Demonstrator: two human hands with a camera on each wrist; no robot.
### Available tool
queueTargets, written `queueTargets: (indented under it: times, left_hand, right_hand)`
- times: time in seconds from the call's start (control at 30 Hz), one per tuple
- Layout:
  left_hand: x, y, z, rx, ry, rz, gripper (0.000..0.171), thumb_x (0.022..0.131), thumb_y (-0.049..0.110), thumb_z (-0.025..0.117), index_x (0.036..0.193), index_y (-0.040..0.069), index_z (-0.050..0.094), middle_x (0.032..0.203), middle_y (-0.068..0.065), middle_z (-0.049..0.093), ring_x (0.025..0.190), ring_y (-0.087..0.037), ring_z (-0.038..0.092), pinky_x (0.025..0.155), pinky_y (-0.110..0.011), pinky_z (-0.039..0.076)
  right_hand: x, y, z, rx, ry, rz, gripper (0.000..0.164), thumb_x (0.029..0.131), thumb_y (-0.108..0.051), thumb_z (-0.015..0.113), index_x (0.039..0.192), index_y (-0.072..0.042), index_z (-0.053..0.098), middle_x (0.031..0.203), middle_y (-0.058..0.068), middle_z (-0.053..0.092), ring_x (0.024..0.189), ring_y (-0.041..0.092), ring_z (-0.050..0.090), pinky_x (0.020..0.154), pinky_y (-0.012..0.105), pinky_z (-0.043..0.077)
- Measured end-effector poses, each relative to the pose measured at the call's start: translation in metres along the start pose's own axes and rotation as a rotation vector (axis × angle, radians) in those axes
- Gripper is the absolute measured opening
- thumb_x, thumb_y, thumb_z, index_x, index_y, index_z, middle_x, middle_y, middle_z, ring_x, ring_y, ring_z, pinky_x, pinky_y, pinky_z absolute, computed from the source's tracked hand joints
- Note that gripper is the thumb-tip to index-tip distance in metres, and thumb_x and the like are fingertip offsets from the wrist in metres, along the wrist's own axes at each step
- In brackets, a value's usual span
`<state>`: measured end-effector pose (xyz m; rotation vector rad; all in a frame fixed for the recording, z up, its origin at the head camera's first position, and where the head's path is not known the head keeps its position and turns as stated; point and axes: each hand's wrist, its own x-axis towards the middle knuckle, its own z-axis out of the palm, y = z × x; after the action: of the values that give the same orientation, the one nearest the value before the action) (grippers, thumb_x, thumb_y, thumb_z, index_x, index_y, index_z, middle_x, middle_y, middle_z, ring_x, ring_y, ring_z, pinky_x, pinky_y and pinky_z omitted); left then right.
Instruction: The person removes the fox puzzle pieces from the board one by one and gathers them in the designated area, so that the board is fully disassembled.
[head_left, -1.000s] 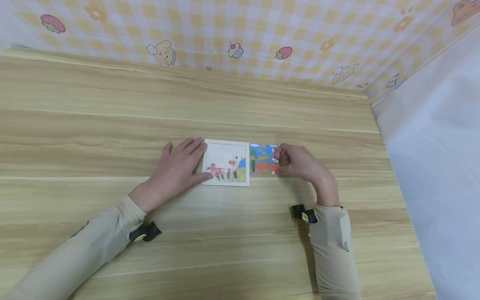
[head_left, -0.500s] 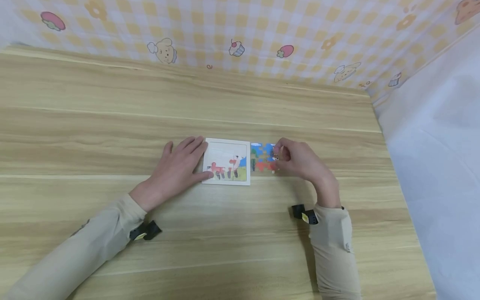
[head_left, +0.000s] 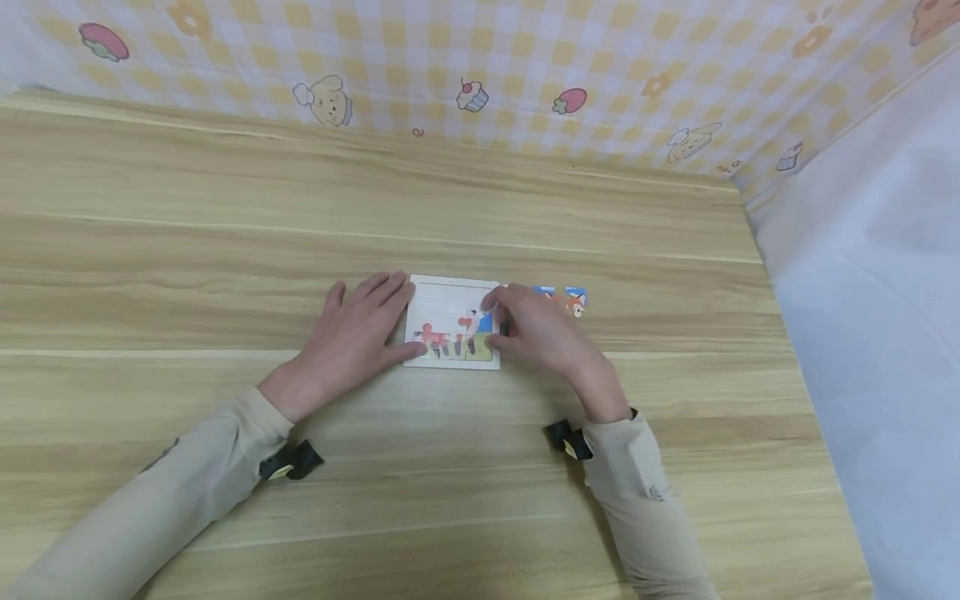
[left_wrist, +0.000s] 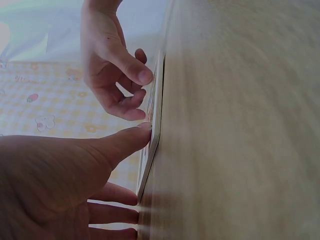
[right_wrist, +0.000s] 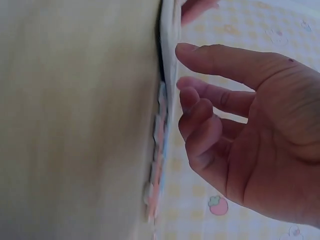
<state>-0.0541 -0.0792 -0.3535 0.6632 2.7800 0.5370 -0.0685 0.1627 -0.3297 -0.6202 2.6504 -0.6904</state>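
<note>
A square white puzzle tray (head_left: 450, 293), partly filled with an animal picture along its lower half, lies flat on the wooden table. My left hand (head_left: 352, 346) rests at the tray's left side, its fingers fairly straight along that edge and the thumb on the lower left corner. My right hand (head_left: 543, 329) is over the tray's right edge, thumb and index finger apart near the blue and green corner. In the right wrist view, no piece shows between the right thumb (right_wrist: 215, 59) and index finger. Beyond that hand lies a fox-face piece (head_left: 576, 300); other loose pieces are partly hidden beneath it.
Light wood tabletop (head_left: 450, 483) surrounds the tray. A yellow checked cloth (head_left: 405, 75) with cartoon prints hangs along the back, and a white sheet (head_left: 862, 275) covers the right side. Each beige sleeve carries a black wrist camera (head_left: 302, 460).
The right hand has moved left from the loose pieces to the tray's right edge, uncovering the fox-face piece. My left hand stays in place on the tray.
</note>
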Motion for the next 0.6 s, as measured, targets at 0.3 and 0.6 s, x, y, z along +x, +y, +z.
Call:
queueTargets:
  times: [0.3, 0.6]
  left_hand:
    - [0.0002, 0.0004, 0.0001, 0.002, 0.004, 0.006, 0.080, 0.081, 0.044, 0.069, 0.139, -0.002, 0.039, 0.147, -0.019, 0.031, 0.134, -0.035, 0.024, 0.099, -0.066, 0.014]
    - [0.0003, 0.0003, 0.0002, 0.014, 0.006, 0.008, 0.080, 0.080, 0.044, 0.069, 0.138, -0.002, 0.040, 0.146, -0.019, 0.032, 0.134, -0.035, 0.025, 0.098, -0.066, 0.015]
  right_hand:
    - [0.0015, -0.0031, 0.0043, -0.017, -0.023, 0.062, 0.035, 0.079, -0.012, 0.073, 0.110, -0.004, 0.060, 0.090, 0.004, 0.053, 0.078, 0.018, 0.049, 0.069, 0.028, 0.042]
    - [0.0026, -0.0036, 0.0046, 0.012, -0.028, 0.080, 0.036, 0.078, -0.011, 0.075, 0.108, -0.007, 0.056, 0.094, 0.006, 0.051, 0.080, 0.020, 0.048, 0.067, 0.030, 0.042]
